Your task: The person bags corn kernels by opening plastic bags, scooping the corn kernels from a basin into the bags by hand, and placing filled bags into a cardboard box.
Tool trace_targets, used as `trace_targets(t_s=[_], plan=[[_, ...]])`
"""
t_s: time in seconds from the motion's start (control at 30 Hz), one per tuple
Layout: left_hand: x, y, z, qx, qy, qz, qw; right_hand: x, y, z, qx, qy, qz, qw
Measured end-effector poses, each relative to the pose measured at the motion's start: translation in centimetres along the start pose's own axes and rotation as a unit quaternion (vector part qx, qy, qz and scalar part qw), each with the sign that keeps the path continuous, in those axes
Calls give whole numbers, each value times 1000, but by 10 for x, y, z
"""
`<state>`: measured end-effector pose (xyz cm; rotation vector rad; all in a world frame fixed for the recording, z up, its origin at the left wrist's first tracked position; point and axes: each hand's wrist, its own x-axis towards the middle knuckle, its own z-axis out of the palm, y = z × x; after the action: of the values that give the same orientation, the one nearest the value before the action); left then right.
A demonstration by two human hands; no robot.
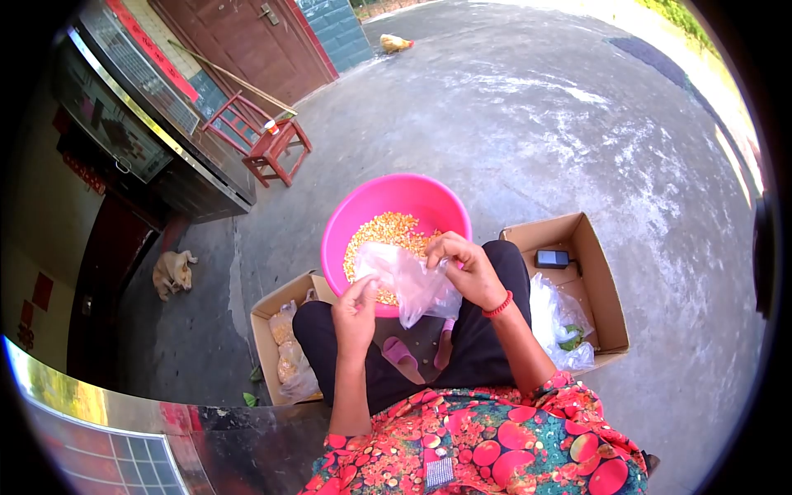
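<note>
Between my hands a clear plastic bag (pixel 402 276) is stretched over the near side of a pink basin (pixel 337 239). My left hand (pixel 356 315) pinches its left edge. With thumb and fingers closed, my right hand (pixel 464 266) grips the bag's right side. The bag looks thin and crumpled, and I see no filling in it. Yellow corn kernels (pixel 388 228) cover the basin's floor, partly hidden behind the bag.
At my left stands a cardboard box (pixel 268 309) with filled bags (pixel 285 351). Another cardboard box (pixel 606 289) on my right holds plastic bags (pixel 554 318) and a dark device (pixel 552 259). Beyond are a red chair (pixel 271 148), a dog (pixel 172 274) and a chicken (pixel 396 43).
</note>
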<state>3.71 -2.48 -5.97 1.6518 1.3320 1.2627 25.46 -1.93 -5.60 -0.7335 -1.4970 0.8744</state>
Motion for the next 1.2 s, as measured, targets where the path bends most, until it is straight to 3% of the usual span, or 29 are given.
trace_targets(t_s=[0.07, 0.17, 0.27, 0.33, 0.37, 0.4, 0.47, 0.5, 0.53, 0.6, 0.67, 0.73, 0.87, 0.93, 1.03, 1.1, 1.2], plan=[[3, 6, -8, -38, 83, 25, 995, 1, 2, -5, -30, 37, 14, 999], [8, 17, -26, 7, 166, 112, 980, 2, -3, -13, -39, 133, -23, 990], [4, 35, -34, 25, 208, 135, 969, 2, -25, -19, -12, 130, -45, 990], [4, 40, -38, -49, 247, 144, 957, 2, -27, -22, 9, 107, -71, 992], [5, 39, -41, -145, 242, 124, 951, 3, -25, -22, 7, 93, -95, 991], [4, 39, -44, -145, 242, 124, 951, 3, -22, -22, 5, 78, -119, 990], [-1, 41, -53, -344, 196, 2, 918, 1, -14, -26, 7, 56, -90, 994], [0, 34, -60, -358, 122, 25, 925, 0, -9, -28, -36, 50, -55, 997], [0, 27, -65, -358, 123, 25, 925, -1, -2, -29, -78, 44, -20, 996], [-1, 24, -71, -532, -34, 1, 846, -1, 6, -29, -73, 61, -23, 995], [-1, 28, -68, -531, -37, -2, 847, 1, 4, -29, 10, 95, 8, 995], [-3, 33, -56, -374, 104, -64, 920, 1, 0, -31, 23, 91, -9, 996], [-5, 32, -29, -291, -2, 12, 957, 0, -12, -31, 51, 16, -31, 998], [-7, 39, -18, -260, -30, -8, 965, 1, -20, -26, 69, -20, -50, 996], [-4, 20, -12, -188, -35, -16, 981, 1, -24, -18, 62, -32, -60, 996], [-1, 3, -18, -1, -23, 3, 1000, 0, -24, -17, 69, -36, -50, 996], [-1, 0, -24, 38, 10, -29, 999, 1, -27, -17, 87, -20, -72, 993]])
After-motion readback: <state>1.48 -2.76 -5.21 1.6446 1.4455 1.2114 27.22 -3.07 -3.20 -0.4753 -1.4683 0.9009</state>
